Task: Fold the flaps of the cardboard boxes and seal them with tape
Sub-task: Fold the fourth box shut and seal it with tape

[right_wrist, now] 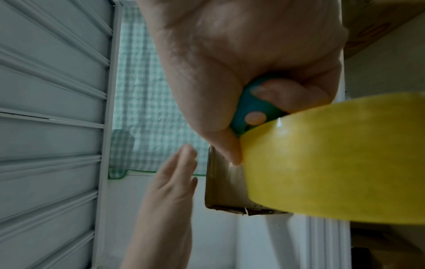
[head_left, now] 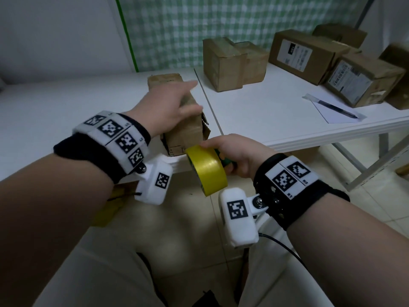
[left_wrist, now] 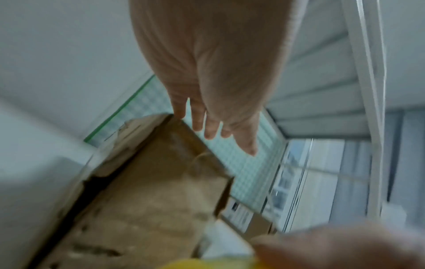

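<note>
A worn brown cardboard box (head_left: 186, 127) lies at the front edge of the white table (head_left: 66, 120), its near end torn and ragged. My left hand (head_left: 168, 103) hovers flat over its top with straight fingers, shown blurred; in the left wrist view the fingers (left_wrist: 197, 120) stretch out above the box (left_wrist: 161, 191). My right hand (head_left: 236, 154) grips the green handle (right_wrist: 253, 107) of a tape dispenser that carries a yellow tape roll (head_left: 207, 169), held just in front of the box's near end. The roll (right_wrist: 333, 158) fills the right wrist view.
Several other cardboard boxes (head_left: 232, 63) stand on the adjoining white table (head_left: 276, 111) at the back right, two with shipping labels. A pen on a sheet of paper (head_left: 334, 107) lies near them. A green checked cloth (head_left: 221, 25) hangs behind.
</note>
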The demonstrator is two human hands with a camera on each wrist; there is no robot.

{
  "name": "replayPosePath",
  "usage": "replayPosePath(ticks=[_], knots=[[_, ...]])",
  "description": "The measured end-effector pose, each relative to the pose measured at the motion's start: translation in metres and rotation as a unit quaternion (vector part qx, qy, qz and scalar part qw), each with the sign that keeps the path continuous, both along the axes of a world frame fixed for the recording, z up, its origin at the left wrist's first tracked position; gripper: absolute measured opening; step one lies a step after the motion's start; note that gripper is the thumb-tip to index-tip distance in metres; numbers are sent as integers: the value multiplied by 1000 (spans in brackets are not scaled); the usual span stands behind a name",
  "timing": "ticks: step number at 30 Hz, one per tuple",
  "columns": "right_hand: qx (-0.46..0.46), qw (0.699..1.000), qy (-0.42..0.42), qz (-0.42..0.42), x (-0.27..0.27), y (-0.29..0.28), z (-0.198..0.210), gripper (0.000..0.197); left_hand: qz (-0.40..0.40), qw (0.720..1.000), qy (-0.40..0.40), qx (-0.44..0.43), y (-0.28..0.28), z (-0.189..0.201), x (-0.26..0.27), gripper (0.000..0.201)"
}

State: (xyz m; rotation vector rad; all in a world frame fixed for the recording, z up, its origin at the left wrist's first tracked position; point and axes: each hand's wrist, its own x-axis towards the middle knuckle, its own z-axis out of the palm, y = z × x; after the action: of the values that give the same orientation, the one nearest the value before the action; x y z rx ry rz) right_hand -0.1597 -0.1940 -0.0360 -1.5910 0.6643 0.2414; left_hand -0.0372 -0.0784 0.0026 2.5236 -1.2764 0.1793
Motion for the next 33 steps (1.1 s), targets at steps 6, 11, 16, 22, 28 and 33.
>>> replayPosePath(ticks=[6, 11, 16, 22, 28, 33], knots=[[22, 1000, 1, -6, 0, 9, 0, 14, 106, 979, 71, -160, 42, -8, -29, 31], [54, 999, 2, 4, 4, 19, -1, 18, 151, 913, 337, -172, 54, -16, -36, 36], [58, 998, 2, 25, 4, 23, -3, 20, 180, 822, 523, -135, 47, -29, -52, 34], [71, 996, 9, 43, -1, 18, -3, 32, 160, 673, 646, -323, 46, -45, -56, 23], [137, 990, 9, -42, -5, 2, 2, 32, 199, 665, 615, -373, 46, -46, -52, 12], [205, 976, -61, -35, -6, 7, 4, 22, 200, 657, 628, -366, 45, -47, -54, 9]])
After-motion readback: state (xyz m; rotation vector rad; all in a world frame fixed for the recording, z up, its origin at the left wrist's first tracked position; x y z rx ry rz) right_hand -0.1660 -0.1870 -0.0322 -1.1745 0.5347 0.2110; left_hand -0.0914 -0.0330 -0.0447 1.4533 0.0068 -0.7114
